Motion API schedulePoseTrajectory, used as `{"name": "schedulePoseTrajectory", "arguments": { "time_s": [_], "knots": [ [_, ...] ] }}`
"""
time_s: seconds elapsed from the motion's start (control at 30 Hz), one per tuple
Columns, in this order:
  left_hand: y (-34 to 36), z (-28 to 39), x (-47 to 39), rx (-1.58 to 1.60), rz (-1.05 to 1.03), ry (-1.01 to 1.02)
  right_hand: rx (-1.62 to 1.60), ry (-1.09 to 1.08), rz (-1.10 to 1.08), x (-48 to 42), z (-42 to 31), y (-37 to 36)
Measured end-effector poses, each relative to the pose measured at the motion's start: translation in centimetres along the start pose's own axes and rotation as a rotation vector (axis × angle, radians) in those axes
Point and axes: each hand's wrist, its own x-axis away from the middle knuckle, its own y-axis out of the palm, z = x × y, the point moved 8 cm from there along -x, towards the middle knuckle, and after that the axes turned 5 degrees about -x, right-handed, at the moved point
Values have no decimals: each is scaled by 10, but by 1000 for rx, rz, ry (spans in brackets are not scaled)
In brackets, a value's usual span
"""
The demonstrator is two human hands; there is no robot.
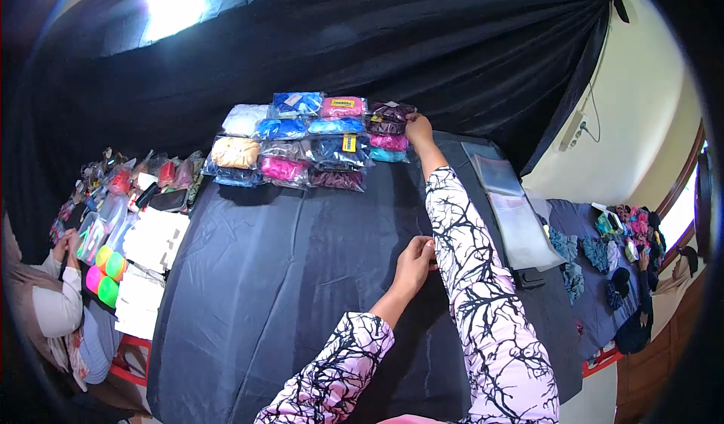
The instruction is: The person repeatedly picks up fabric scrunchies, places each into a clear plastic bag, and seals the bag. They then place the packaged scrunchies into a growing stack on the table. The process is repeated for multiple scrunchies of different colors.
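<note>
My right hand [419, 132] reaches far forward, its fingers pinching the right edge of a clear packet of dark purple fabric [391, 110]. That packet lies at the right end of stacked rows of plastic packets. Beside it are a pink packet [343, 107] with a yellow label and a blue packet [296, 104]. Just below sit a magenta packet [388, 142] and a teal one [388, 154]. My left hand [414, 263] hovers over the black-covered table [339, 243], its fingers curled together close to my right sleeve. Its fingertips are partly hidden, and I see nothing in it.
Clear plastic sleeves [523, 231] lie along the table's right side. White cards [141, 296], neon round containers [107, 268] and a dark phone [169, 200] are to the left. One person sits at the left; another, at the right, is beside a table of fabric scrunchies [597, 254].
</note>
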Motion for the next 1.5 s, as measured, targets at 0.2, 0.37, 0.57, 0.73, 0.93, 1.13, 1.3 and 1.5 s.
{"name": "schedulePoseTrajectory", "arguments": {
  "time_s": [0.2, 0.37, 0.57, 0.73, 0.93, 1.13, 1.3, 1.5],
  "knots": [
    [3, 3, 2, -9, 12, -6, -35, 145, 94, 1, 0, -30],
    [-6, -4, -3, 43, 3, -8, -88, 129, 206, 5, 0, -30],
    [-3, -9, -6, 84, -16, -8, -22, 43, 128, 1, 0, -44],
    [-6, -7, -4, 62, -6, -14, -38, 26, -8, 3, -13, -30],
    [-2, -3, -2, 59, 2, -21, 82, -175, -82, 1, -37, 0],
    [-3, -4, -1, 31, -6, -25, 236, -116, -127, 9, -30, -3],
    [2, 6, 6, -35, -15, -35, 309, -160, 44, 36, -32, -47],
    [-3, 10, 6, -53, -6, -42, 303, -309, -88, 114, -34, -82]
  ]
}}
